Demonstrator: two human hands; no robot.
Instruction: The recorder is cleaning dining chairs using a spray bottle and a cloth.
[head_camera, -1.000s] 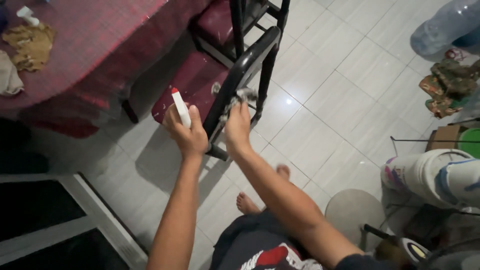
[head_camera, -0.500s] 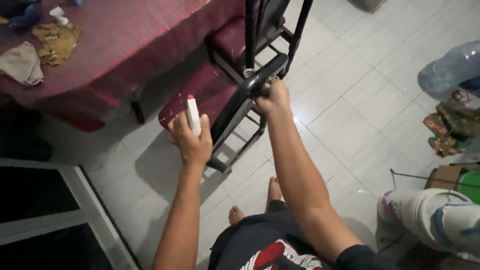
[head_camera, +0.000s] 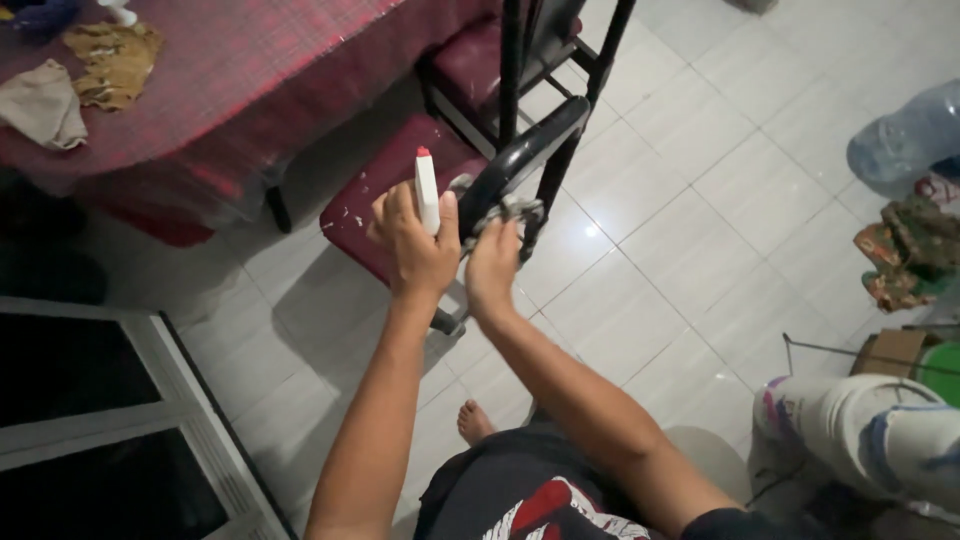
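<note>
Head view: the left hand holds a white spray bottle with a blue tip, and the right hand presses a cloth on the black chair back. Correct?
Not quite. In the head view the spray bottle in the left hand has a red tip, not blue. The right hand does press a grey cloth on the black chair back.

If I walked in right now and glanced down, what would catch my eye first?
Most likely the two bare arms reaching out at the centre: the left hand grips a small white spray bottle with a red tip, and the right hand presses a grey cloth against the black chair back. At upper left, the red checked tablecloth holds crumpled rags.
</note>
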